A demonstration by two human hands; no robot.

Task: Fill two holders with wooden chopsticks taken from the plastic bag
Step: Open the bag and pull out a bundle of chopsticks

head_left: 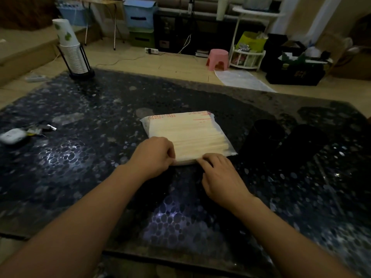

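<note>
My left hand pinches the near edge of the plastic bag at the middle of the frame; my right hand lays its fingertips on that same edge, though I can't tell if they grip it. I judge the film thin and slippery and the wooden chopsticks inside light and stiff. Their long axis runs upper left to lower right. Two dark holders sit just right of it.
</note>
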